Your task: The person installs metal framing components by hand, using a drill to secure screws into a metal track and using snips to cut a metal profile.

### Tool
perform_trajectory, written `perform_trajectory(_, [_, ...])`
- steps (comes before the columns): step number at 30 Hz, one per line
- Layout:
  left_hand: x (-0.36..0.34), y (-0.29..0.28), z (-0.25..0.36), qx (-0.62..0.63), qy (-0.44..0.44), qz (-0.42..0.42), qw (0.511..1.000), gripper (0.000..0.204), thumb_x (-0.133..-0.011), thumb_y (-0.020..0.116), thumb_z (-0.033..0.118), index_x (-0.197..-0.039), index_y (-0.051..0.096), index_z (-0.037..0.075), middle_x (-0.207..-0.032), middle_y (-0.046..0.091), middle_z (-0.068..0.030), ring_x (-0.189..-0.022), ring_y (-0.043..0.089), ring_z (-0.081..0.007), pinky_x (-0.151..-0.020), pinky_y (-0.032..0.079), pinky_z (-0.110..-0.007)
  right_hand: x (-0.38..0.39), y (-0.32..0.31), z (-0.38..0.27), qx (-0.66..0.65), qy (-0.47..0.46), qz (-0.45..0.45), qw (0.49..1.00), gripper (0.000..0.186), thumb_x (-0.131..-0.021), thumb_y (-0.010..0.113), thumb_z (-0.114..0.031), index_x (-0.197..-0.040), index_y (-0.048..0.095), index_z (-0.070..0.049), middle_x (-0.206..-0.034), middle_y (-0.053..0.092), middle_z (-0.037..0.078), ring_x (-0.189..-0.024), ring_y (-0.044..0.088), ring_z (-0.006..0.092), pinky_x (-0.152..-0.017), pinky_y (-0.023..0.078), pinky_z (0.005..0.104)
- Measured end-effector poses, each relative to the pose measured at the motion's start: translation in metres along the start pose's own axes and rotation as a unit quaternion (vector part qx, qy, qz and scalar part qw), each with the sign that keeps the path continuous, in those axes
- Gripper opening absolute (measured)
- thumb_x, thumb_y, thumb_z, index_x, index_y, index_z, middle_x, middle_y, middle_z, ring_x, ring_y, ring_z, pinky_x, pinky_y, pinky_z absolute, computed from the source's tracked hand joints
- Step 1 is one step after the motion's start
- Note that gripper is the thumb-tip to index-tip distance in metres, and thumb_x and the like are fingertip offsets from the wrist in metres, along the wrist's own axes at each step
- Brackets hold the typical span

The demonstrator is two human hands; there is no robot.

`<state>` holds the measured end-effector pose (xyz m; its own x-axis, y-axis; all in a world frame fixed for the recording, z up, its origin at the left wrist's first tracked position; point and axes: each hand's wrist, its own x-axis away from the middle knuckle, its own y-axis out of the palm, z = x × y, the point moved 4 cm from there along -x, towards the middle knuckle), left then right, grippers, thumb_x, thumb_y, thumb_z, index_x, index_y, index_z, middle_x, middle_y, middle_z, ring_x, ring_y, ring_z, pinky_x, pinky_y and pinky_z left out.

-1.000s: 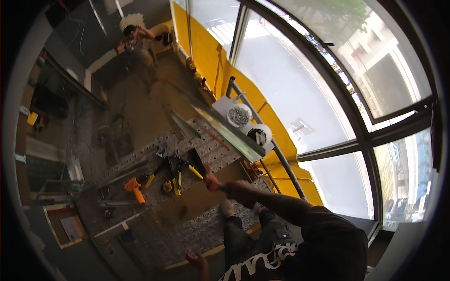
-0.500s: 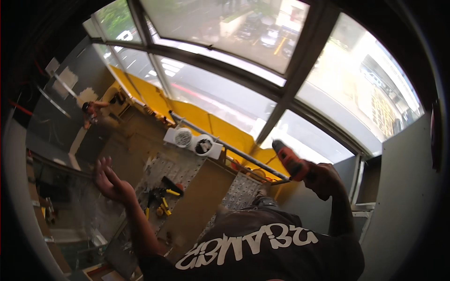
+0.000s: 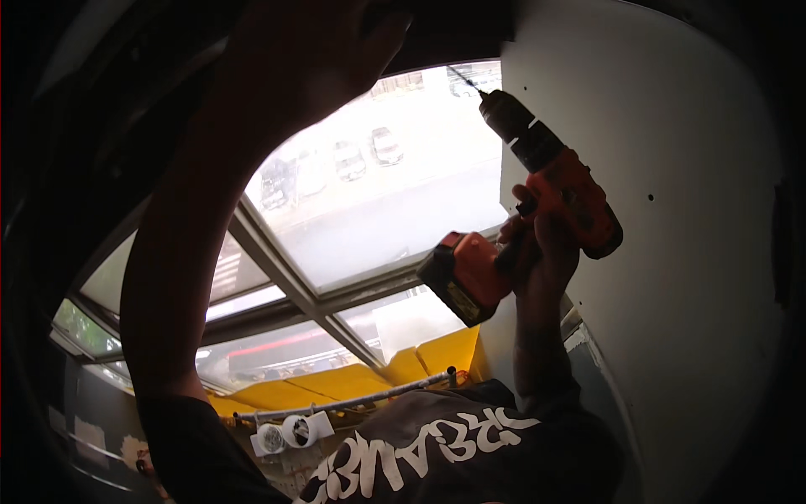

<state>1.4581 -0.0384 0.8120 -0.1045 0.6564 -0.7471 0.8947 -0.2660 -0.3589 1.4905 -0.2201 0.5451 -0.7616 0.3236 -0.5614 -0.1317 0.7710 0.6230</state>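
A red and black cordless drill (image 3: 571,202) is raised at the right of the view, its thin bit pointing up-left toward a dark overhead edge (image 3: 457,46). My right hand (image 3: 541,252) grips the drill's handle, above the battery. My left hand (image 3: 361,46) is raised against that dark overhead part, up and left of the drill bit. It is in deep shadow and I cannot make out how its fingers sit. A pale wall board (image 3: 672,302) with a few dark holes stands just right of the drill.
Framed windows (image 3: 353,227) overlook a street with parked cars. Below them are yellow sheeting (image 3: 336,370), a metal rail (image 3: 361,401) and white buckets (image 3: 300,430). A co-worker (image 3: 144,462) is partly in view at the lower left.
My view has swung from the floor and tools up to the overhead edge. Both arms have risen, the drill upward in my right hand, my left hand from open in midair to the overhead part.
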Motion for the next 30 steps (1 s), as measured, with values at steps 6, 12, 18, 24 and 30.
perform_trajectory(6, [-0.095,0.102,0.014,-0.058,-0.007,-0.058,0.997,0.032,-0.085,0.06,0.02,-0.108,0.061,-0.002,-0.109,0.064,-0.0251,-0.106,0.062,-0.0372,-0.09,0.051,-0.045,-0.092,-0.008,0.023,-0.161,-0.133,0.025,0.978,0.035,-0.101,0.049,-0.017,-0.133,0.048,-0.001,-0.11,0.062,0.013,-0.067,0.062,0.0104,-0.057,0.051,0.0236])
perform_trajectory(12, [-0.127,0.173,0.0,-0.077,-0.05,-0.113,0.989,0.03,-0.086,0.062,0.025,-0.105,0.062,0.002,-0.098,0.069,-0.0199,-0.096,0.067,-0.0375,-0.082,0.053,-0.05,-0.16,0.004,0.071,-0.161,-0.144,0.099,0.972,0.028,-0.101,0.049,-0.015,-0.122,0.055,0.002,-0.078,0.064,0.007,-0.05,0.057,0.0105,-0.049,0.047,0.0218])
perform_trajectory(18, [-0.123,0.183,-0.005,-0.111,0.006,-0.007,0.994,0.034,-0.085,0.069,0.034,-0.101,0.064,0.004,-0.096,0.069,-0.0177,-0.093,0.068,-0.0345,-0.075,0.054,-0.047,-0.189,0.009,0.08,-0.136,-0.214,0.134,0.958,0.021,-0.1,0.051,-0.011,-0.109,0.06,0.005,-0.061,0.06,0.005,-0.047,0.055,0.0102,-0.039,0.041,0.023])
perform_trajectory(24, [-0.129,0.185,-0.017,-0.143,-0.026,-0.086,0.986,0.035,-0.083,0.071,0.039,-0.09,0.068,0.005,-0.085,0.07,-0.0147,-0.08,0.069,-0.0332,-0.071,0.055,-0.046,-0.188,-0.005,0.102,-0.134,-0.206,0.129,0.961,0.023,-0.1,0.049,-0.012,-0.113,0.059,0.004,-0.07,0.063,0.007,-0.05,0.058,0.0114,-0.042,0.047,0.0244])
perform_trajectory(30, [-0.133,0.188,-0.016,-0.18,0.001,-0.054,0.982,0.035,-0.084,0.07,0.04,-0.086,0.07,0.005,-0.082,0.07,-0.0152,-0.082,0.07,-0.033,-0.073,0.055,-0.044,-0.189,-0.004,0.096,-0.164,-0.217,0.051,0.961,0.028,-0.1,0.05,-0.012,-0.122,0.055,0.003,-0.096,0.067,0.01,-0.058,0.062,0.0119,-0.044,0.048,0.0249])
